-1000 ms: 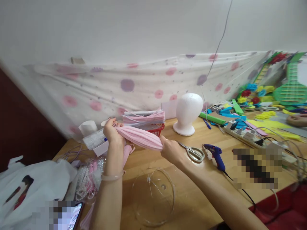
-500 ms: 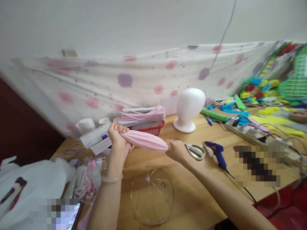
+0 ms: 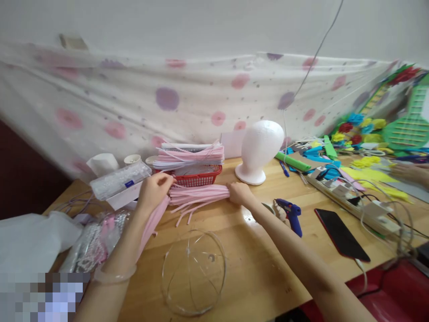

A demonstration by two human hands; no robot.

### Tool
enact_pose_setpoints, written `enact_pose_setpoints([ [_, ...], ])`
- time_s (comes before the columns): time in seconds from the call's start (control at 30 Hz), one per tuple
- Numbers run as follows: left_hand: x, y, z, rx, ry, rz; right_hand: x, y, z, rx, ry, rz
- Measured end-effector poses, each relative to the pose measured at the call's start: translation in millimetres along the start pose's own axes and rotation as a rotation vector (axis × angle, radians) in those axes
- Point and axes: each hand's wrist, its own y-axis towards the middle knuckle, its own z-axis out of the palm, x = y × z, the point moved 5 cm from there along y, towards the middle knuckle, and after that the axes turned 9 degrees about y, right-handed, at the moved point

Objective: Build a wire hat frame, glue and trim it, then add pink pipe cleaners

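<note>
My right hand is closed round the right end of a bundle of pink pipe cleaners, whose loose ends fan out to the left just above the table. My left hand is at the bundle's left side, thumb and fingers drawn together in a pinch; whether anything is between them is hidden. More pink strands lie partly behind my left forearm. In front of both hands, a round wire frame with spokes meeting at a hub rests on the wooden table.
Behind the hands stands a red basket topped with pink and white pipe cleaners. To its right are a white foam head, a blue glue gun, a phone and a power strip. Another person's hand shows at far right.
My left hand has let go of the bundle's left end and moved slightly left. The strands, gathered tight before, now spread loose and lower. Another person's hand has come into view at right.
</note>
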Motion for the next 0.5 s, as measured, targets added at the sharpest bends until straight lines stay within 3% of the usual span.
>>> enact_pose_setpoints([
  [0.1, -19, -15, 31.5, 0.24, 0.215, 0.243, 1, 10, -2, -0.043, -0.028, -0.012],
  [0.2, -18, -26, 66.3, 0.379, 0.433, 0.366, -2, 14, -9, -0.108, -0.046, 0.004],
  [0.4, -3, -31, 99.1, 0.417, 0.718, 0.458, -20, -4, -37, -0.258, -0.021, 0.042],
  [0.5, -2, -35, 109.8, 0.402, 0.769, 0.468, -19, -18, -40, -0.314, 0.028, 0.017],
])
